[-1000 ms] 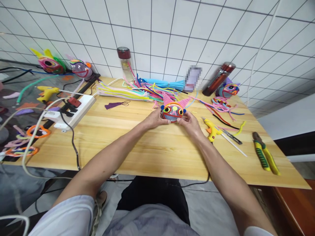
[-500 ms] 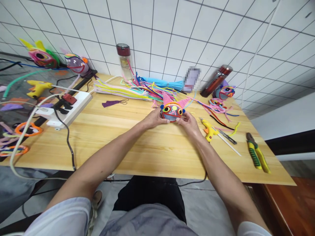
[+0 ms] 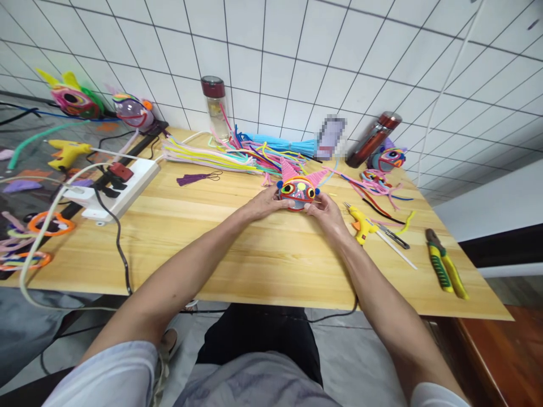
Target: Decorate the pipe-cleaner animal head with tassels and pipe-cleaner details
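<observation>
A small pipe-cleaner head figure [image 3: 297,189] with pink pointed ears, ringed eyes and blue pom-poms sits on the wooden table [image 3: 263,254], facing me. My left hand [image 3: 263,204] cups its left side with curled fingers. My right hand [image 3: 324,212] grips its right side, thumb and fingers pressed against it. Behind the figure lies a spread of coloured pipe cleaners [image 3: 229,155].
A yellow glue gun [image 3: 362,223] and green-yellow pliers [image 3: 443,268] lie at the right. A white power strip [image 3: 119,189] with cables sits at the left. Two bottles [image 3: 216,107] and another finished figure [image 3: 388,159] stand along the tiled wall. More figures and a second glue gun [image 3: 65,154] are on the neighbouring dark table.
My view shifted slightly. Both hands stay on the figure, which tilted a little between my fingers.
</observation>
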{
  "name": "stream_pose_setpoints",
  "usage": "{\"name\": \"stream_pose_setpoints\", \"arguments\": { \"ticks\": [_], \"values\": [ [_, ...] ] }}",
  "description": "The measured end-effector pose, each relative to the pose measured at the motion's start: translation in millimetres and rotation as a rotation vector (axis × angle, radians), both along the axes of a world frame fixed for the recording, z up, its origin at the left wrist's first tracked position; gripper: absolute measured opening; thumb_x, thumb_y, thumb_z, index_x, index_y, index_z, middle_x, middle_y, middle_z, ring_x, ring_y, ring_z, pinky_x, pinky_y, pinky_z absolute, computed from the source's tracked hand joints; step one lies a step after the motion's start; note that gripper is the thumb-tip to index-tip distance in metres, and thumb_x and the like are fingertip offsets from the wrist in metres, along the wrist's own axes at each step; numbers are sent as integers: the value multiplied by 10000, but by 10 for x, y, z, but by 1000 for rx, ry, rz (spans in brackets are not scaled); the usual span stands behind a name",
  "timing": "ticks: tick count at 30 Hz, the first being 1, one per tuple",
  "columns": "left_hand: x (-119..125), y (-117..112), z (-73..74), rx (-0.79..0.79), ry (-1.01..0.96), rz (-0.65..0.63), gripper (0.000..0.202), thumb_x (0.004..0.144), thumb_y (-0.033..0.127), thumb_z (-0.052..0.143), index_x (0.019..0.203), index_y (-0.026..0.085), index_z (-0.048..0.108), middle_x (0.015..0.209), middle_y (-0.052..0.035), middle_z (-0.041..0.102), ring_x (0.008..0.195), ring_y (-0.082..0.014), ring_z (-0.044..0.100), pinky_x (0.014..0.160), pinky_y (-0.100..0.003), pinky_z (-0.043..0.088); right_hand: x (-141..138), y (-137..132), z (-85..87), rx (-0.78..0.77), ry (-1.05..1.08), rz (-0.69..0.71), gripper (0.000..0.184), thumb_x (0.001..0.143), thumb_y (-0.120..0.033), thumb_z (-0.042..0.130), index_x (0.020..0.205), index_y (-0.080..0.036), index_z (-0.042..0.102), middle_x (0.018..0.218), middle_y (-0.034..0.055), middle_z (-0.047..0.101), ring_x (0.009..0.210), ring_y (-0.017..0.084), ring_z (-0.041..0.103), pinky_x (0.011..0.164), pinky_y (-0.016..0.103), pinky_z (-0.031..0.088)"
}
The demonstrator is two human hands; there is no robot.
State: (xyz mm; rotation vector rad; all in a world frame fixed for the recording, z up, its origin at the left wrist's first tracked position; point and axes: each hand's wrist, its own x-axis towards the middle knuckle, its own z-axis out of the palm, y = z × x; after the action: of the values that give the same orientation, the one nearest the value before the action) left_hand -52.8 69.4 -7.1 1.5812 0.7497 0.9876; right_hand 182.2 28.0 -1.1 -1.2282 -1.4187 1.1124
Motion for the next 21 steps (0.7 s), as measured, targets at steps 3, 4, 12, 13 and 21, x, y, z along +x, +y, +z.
{"name": "stream_pose_setpoints", "arguments": {
  "ticks": [3,4,12,13,21],
  "values": [
    [-32,26,2,-47,-19,-95,703,735,536,923,1272,144,697,1307,-150,781,1182,-316,751,1089,-474,578,-3,1,6,1,4,9,570,740,-547,914,1188,-266,700,1292,79,796,1080,294,762,1009,493,614],
    [-44,27,11,-53,-4,-102,716,709,529,942,1254,137,696,1279,-155,788,1162,-321,757,1077,-480,585,-6,0,9,-1,9,9,569,740,-544,915,1187,-265,700,1295,80,795,1080,293,762,1010,491,614],
    [-13,-62,64,-17,64,-30,853,665,504,968,1334,112,613,1358,-209,741,1195,-351,746,1057,-490,599,-31,-19,23,-11,45,3,570,739,-534,923,1190,-265,702,1257,76,811,1116,309,759,1058,530,605],
    [-4,-69,61,-14,66,-21,856,672,498,964,1340,106,600,1369,-216,733,1212,-353,740,1063,-485,596,-31,-22,22,-5,49,4,570,743,-531,920,1196,-264,701,1264,77,809,1125,309,758,1063,529,603],
    [18,-97,69,12,130,30,801,718,462,930,1351,137,562,1376,-190,728,1233,-360,719,1071,-477,595,-30,-2,0,3,41,1,519,754,-522,900,1163,-273,698,1257,77,798,1112,308,743,1016,506,604]
  ]
}}
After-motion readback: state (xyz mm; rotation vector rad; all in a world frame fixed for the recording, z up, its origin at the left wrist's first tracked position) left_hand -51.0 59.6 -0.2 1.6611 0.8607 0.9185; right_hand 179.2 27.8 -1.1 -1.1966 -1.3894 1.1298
